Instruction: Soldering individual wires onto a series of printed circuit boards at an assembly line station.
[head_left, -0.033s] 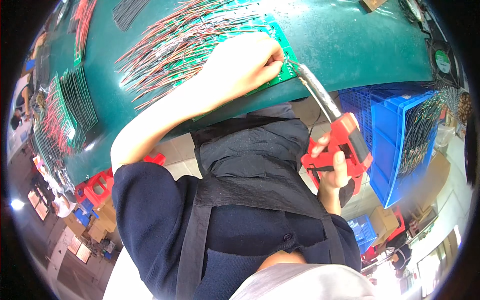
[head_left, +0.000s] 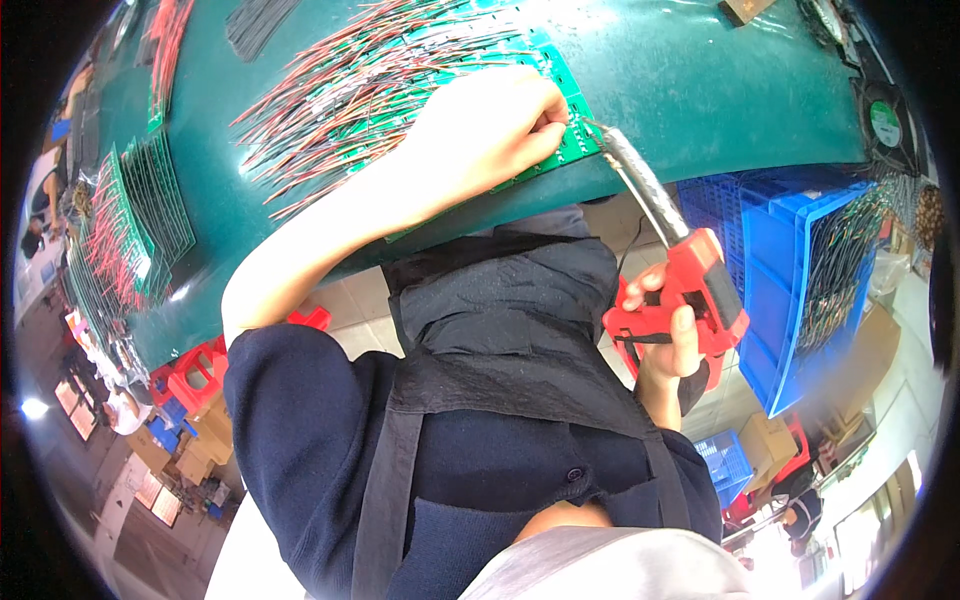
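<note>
My left hand (head_left: 490,125) rests over a green circuit board (head_left: 562,85) on the table, its thumb and fingers pinched together near the board's right edge. Whatever they pinch is too small or hidden to make out. Many thin red and black wires (head_left: 330,100) fan out leftward from the board, partly under my left forearm. My right hand (head_left: 665,335) is wrapped around the handle of a red soldering gun (head_left: 708,285). Its long metal barrel slants up and left, and the thin tip lies close beside my left fingertips, at the board's edge; contact is unclear.
Boards with red and dark wires (head_left: 125,225) stand at the table's left. A blue crate (head_left: 775,270) stands right of the table, beside a wire-filled bin. A small fan-like device (head_left: 885,122) is at the far right. Red stools (head_left: 195,375) are below left.
The soldering gun and my right hand have shifted slightly right, drawing the tip a little away from my left fingertips. My left hand has stayed in place.
</note>
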